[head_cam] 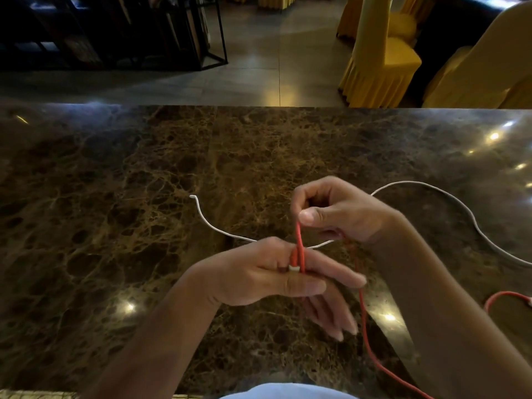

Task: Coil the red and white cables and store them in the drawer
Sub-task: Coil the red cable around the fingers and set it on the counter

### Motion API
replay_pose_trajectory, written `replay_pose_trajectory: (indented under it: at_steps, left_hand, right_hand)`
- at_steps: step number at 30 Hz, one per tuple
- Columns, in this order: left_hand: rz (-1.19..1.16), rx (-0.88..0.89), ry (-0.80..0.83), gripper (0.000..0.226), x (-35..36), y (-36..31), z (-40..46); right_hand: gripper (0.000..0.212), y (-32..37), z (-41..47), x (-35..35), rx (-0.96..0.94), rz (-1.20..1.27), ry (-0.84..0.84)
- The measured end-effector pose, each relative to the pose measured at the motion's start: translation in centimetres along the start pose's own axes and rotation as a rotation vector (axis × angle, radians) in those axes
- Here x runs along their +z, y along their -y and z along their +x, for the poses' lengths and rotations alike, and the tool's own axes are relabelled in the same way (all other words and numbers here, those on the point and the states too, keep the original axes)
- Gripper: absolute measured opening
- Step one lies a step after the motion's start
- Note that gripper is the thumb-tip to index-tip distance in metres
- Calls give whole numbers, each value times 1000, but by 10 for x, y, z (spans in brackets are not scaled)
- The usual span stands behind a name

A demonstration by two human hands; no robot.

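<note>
Red cord wound over a hand above glossy veined brown marble.

The left hand (276, 279), fingers extended, carries turns of the thin, round red cable (365, 318), thumb pressing its white end; the right hand (336, 211) pinches the strand above. The slim white cable (449, 197) lies in loose curves on the polished marble countertop (115, 197) behind both hands.

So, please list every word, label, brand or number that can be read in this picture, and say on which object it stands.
None can be read. The red cable, the white cable and the marble table show no print. The dark shelf is too dim to tell.
</note>
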State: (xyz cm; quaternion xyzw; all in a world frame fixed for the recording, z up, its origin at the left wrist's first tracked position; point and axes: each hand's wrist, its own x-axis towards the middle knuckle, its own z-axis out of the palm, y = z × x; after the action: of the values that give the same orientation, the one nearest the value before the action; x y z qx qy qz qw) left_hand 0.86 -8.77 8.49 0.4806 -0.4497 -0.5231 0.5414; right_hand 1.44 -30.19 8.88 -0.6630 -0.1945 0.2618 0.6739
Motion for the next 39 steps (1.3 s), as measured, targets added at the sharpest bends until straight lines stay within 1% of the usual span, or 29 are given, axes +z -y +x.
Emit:
replay_pose_trajectory:
  at_steps: [2, 4, 5, 6, 8, 10, 11, 13, 15, 16, 18, 19, 21, 23, 26, 28, 30, 32, 34, 37, 39]
  left_hand:
    - [-51, 110, -39, 48, 0, -2, 1]
    - [-89, 173, -149, 50, -3, 1, 2]
    - [-101, 196, -210, 52, -5, 2, 2]
    - [-104, 213, -262, 55, -7, 3, 2]
    - [-90, 228, -337, 59, -11, 5, 1]
    - [-63, 223, -388, 60, -14, 5, 0]
    - [-52, 222, -410, 61, -16, 5, 0]
    - [-24, 216, -462, 61, -21, 6, -1]
    - [34, 178, -536, 60, -27, 8, -2]
    - [75, 153, -571, 59, -30, 11, -3]
    - [156, 86, -616, 57, -36, 18, -5]
    - [178, 56, -631, 55, -37, 21, -6]
    - [173, 10, -655, 54, -39, 27, -9]
    - [131, -13, -665, 53, -38, 30, -10]
    - [74, -12, -660, 52, -30, 30, -4]
    - [46, -28, -654, 57, -24, 31, 2]
    - [18, -38, -648, 55, -21, 35, 5]
    - [-36, -36, -652, 50, -18, 37, 7]
    - [-146, -38, -650, 48, -15, 35, 9]
    - [-208, 25, -621, 55, -8, 33, 12]
    - [-229, 40, -611, 53, -7, 35, 12]
  right_hand:
    - [38, -17, 1, 7, 7, 205, -32]
    - [33, -28, 0, 17, 10, 340, -95]
    - [31, -32, -1, 23, 37, 386, -142]
    - [29, -34, -2, 27, 70, 382, -197]
    - [16, -39, -4, 34, 132, 249, -298]
    - [24, -46, -6, 38, 165, 178, -320]
    - [29, -47, -7, 41, 181, 190, -311]
    - [33, -49, -10, 49, 222, 219, -278]
    - [35, -45, -13, 57, 303, 143, -261]
    - [34, -41, -15, 59, 343, 41, -251]
    - [24, -31, -19, 63, 366, -288, -206]
    - [19, -25, -21, 65, 370, -446, -174]
    - [14, -9, -24, 67, 397, -651, -120]
    - [15, 9, -27, 65, 409, -785, -114]
    - [21, 34, -29, 62, 366, -929, -114]
    - [20, 43, -26, 64, 329, -967, -78]
    - [20, 46, -22, 69, 280, -986, -49]
    - [20, 50, -19, 70, 250, -982, -67]
    - [20, 55, -18, 63, 209, -967, -87]
    - [15, 55, -20, 47, 163, -838, -124]
    - [12, 51, -21, 38, 173, -769, -177]
